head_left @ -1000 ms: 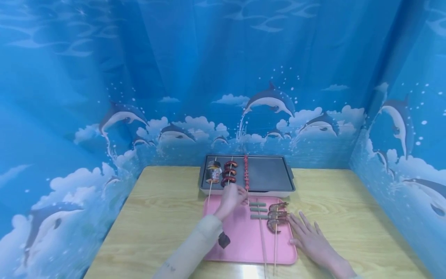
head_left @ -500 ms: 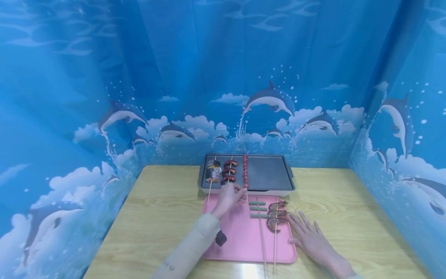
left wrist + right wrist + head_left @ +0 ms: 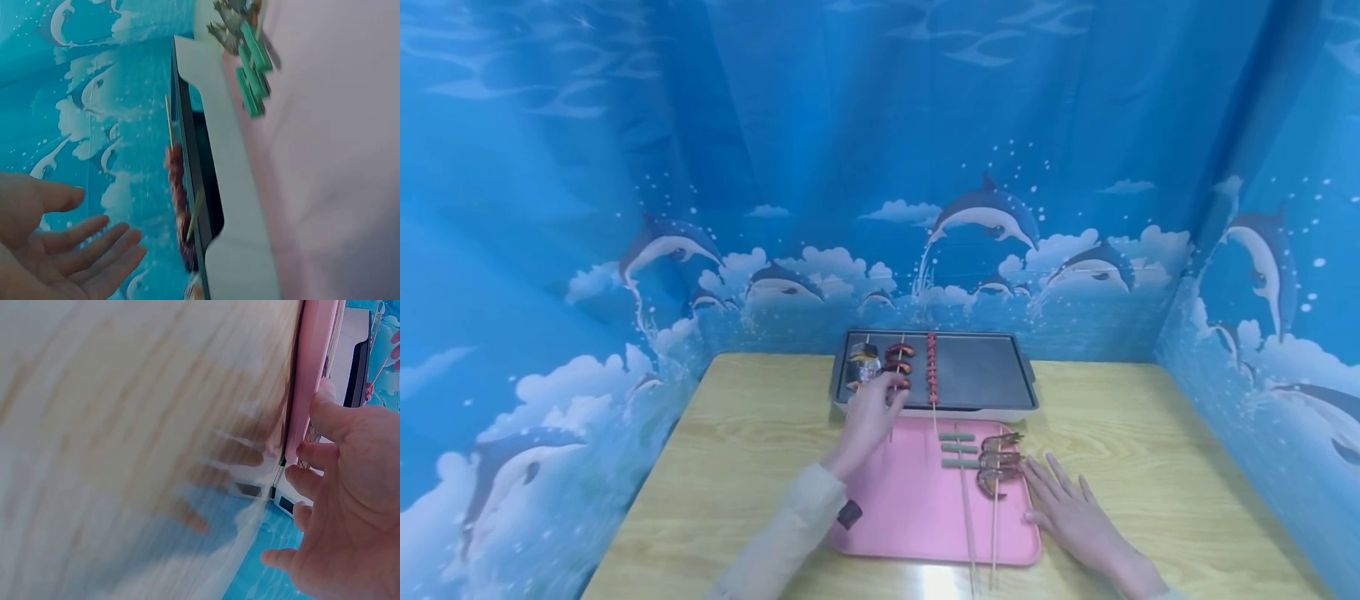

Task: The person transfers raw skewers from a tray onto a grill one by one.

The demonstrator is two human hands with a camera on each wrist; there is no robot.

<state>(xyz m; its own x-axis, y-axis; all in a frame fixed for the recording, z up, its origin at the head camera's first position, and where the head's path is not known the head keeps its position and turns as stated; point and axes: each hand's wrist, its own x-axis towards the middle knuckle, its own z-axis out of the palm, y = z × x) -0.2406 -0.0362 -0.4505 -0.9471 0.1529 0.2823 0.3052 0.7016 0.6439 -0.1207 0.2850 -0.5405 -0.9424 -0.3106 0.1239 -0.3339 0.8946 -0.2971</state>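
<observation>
On the dark griddle, head view: three skewers lie side by side, the grilled-fish-like skewer, the sausage skewer and the red-bead skewer; the parallel spacing probably stops the pieces from catching on each other.
Sticks, head view: the red-bead and sausage sticks reach past the near rim toward you, which seems to leave bare wood for pinching, clear of the food.
Left grip, head view: you have it over the lower part of the sausage skewer, thumb and fingers apart, apparently holding nothing.
Pink tray, head view: it sits just in front of the griddle on the wooden surface, bearing the green-piece skewer and the shrimp skewer; their long sticks overhang its near edge, ends facing you.
Right grip, head view: you rest it beside the tray, fingers spread and holding nothing, perhaps for balance.
Griddle side, left wrist view: your left fingers are extended, with the thumb well apart and nothing pinched; the red beads show above the rim.
Tray rim, right wrist view: your thumb is at or beside it; you cannot tell whether it presses to steady the tray.
</observation>
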